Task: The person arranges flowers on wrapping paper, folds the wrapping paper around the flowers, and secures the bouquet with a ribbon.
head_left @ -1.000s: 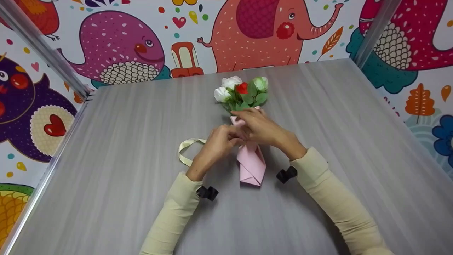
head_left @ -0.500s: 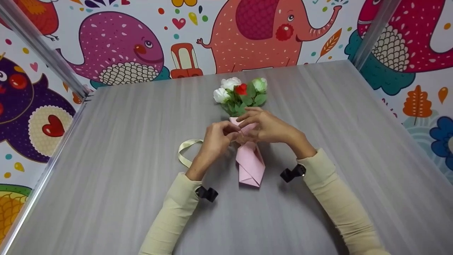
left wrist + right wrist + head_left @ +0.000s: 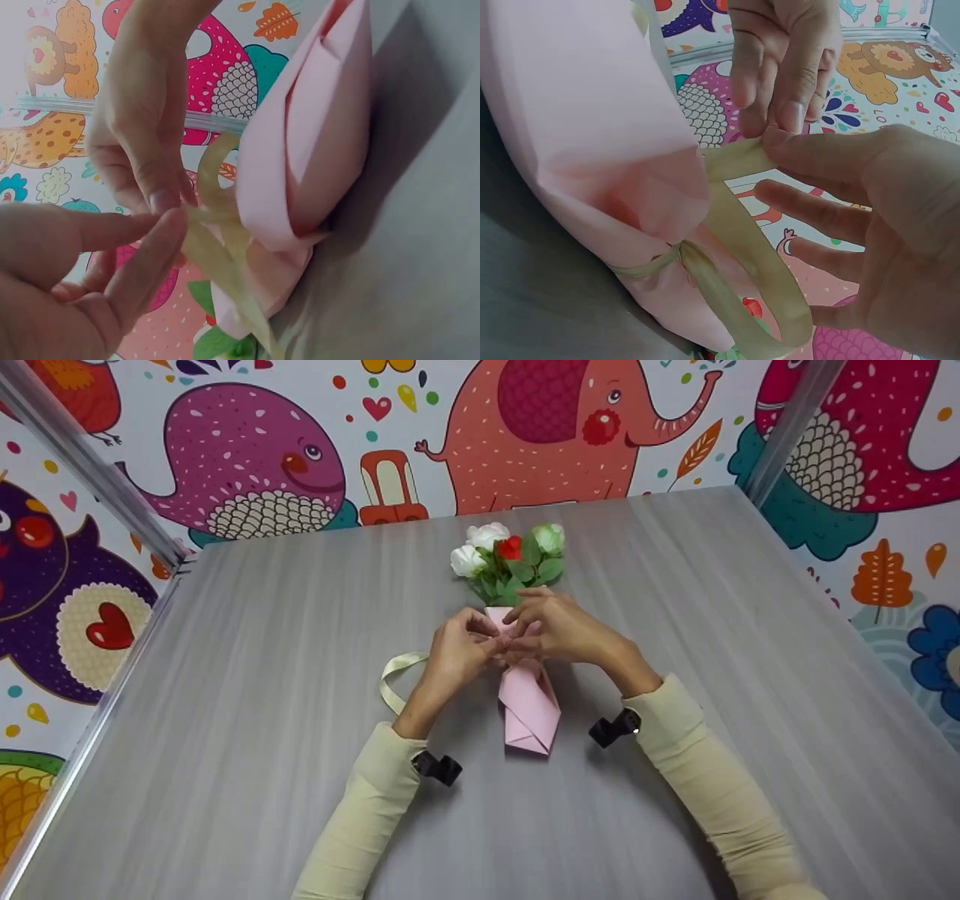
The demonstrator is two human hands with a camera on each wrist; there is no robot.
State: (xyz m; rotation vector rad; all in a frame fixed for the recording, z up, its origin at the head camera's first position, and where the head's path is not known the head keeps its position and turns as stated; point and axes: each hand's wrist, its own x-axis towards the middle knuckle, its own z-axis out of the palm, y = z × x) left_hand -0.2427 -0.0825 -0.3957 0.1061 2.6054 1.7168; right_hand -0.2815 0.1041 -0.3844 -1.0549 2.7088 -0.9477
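A bouquet wrapped in pink paper (image 3: 529,709) lies on the table, its flowers (image 3: 487,536) pointing away from me. A cream ribbon (image 3: 761,247) is tied round the narrow waist of the wrap and forms a loop there. My left hand (image 3: 459,649) pinches the ribbon between thumb and index finger just above the waist. Right against those fingertips, my right hand (image 3: 562,630) also pinches it, its other fingers spread, as the right wrist view shows. Another stretch of ribbon (image 3: 394,679) curves over the table left of my left wrist. In the head view the hands hide the knot.
The grey wood-grain table (image 3: 300,780) spreads around the bouquet. Printed cartoon panels (image 3: 555,435) rise behind it and at both sides, with metal posts (image 3: 795,435) at the corners. Each sleeve cuff carries a small black camera (image 3: 437,767).
My right hand has drawn back from the wrap's upper edge, uncovering more pink paper. The left hand has shifted slightly away from me, its fingertips staying by the ribbon. The bouquet stays in place.
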